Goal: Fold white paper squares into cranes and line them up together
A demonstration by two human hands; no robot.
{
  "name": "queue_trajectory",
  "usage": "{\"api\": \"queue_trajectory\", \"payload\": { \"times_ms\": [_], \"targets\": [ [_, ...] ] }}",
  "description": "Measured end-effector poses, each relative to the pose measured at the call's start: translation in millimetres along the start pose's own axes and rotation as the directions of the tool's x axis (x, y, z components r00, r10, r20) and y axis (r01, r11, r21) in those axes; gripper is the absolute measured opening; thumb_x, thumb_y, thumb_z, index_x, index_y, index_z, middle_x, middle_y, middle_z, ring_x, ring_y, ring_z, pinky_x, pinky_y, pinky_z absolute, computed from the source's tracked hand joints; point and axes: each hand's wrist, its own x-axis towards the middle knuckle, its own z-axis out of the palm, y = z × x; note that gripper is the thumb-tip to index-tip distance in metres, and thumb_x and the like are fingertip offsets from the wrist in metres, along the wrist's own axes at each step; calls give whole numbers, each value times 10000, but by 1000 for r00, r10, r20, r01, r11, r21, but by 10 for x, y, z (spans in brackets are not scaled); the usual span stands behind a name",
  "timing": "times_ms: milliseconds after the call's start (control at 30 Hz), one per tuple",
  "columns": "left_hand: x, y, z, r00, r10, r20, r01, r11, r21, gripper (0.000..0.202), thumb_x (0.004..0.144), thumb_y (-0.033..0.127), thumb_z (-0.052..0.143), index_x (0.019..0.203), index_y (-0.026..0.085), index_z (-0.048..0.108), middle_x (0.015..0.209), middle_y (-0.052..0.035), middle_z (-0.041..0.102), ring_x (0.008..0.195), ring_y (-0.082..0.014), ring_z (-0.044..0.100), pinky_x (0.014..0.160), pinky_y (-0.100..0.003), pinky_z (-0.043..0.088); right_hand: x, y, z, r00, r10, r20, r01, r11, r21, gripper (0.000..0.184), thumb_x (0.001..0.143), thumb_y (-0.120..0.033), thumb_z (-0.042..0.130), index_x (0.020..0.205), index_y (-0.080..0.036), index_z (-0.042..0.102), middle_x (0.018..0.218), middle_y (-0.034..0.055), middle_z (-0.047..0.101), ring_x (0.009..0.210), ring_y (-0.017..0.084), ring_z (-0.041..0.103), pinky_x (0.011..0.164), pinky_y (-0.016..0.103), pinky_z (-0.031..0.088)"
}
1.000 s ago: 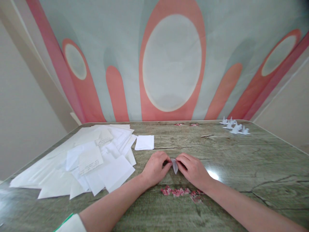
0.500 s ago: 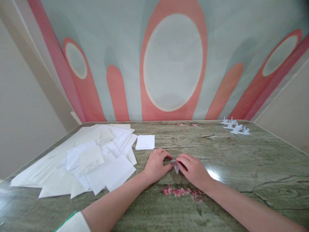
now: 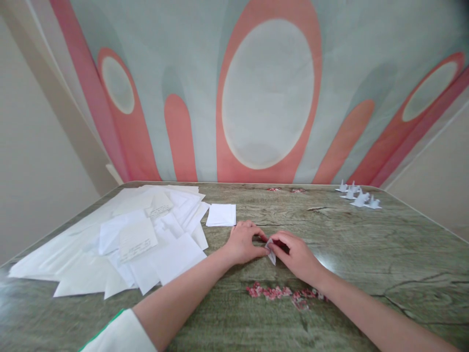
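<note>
A small piece of folded white paper (image 3: 271,253) is held between my two hands, just above the middle of the table. My left hand (image 3: 245,243) pinches its left side between thumb and fingers. From the right, my right hand (image 3: 294,253) grips the upper part with thumb and forefinger. One pointed end hangs down toward me; the fingers cover the rest of the folds. Beyond my left hand lies a neat stack of square white paper (image 3: 221,215).
A wide, loose pile of white sheets (image 3: 88,244) covers the table's left side. Several folded paper cranes (image 3: 361,198) stand at the far right corner. The wood-patterned table (image 3: 366,244) has printed pink flowers (image 3: 273,292) and meets a painted wall (image 3: 203,98) behind.
Both hands have shifted slightly right in the view with the folded paper. The paper has turned a little, showing more of its top point. The view itself has tilted slightly.
</note>
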Motion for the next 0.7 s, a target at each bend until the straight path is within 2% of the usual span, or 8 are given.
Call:
{"api": "queue_trajectory", "payload": {
  "times_ms": [267, 433, 700],
  "targets": [
    [-3, -16, 17, 1000, -2, 0, 2, 1000, 7, 310, 601, 465, 728, 851, 287, 683, 897, -10, 563, 957, -231, 498, 848, -326, 388, 10, 9, 2, 999, 12, 46, -16, 996, 83, 134, 853, -194, 504, 793, -205, 624, 773, 16, 591, 743, 156, 551, 687, 274, 418],
    [2, -7, 29, 1000, -9, 0, 9, 1000, 19, 322, 592, 466, 729, 854, 286, 678, 908, -10, 560, 963, -235, 494, 845, -336, 386, 15, -9, 24, 999, 27, 27, -30, 991, 130, 154, 858, -201, 496, 780, -202, 629, 766, 12, 596, 728, 148, 559, 691, 266, 416],
    [-25, 15, 29, 1000, -21, -4, 21, 1000, 15, 306, 603, 461, 720, 857, 296, 674, 920, -8, 556, 975, -235, 489, 864, -355, 379, -3, -61, 41, 997, 75, 9, -76, 992, 104, 152, 843, -192, 479, 753, -192, 603, 726, 1, 564, 676, 139, 535, 639, 255, 400]
  ]
}}
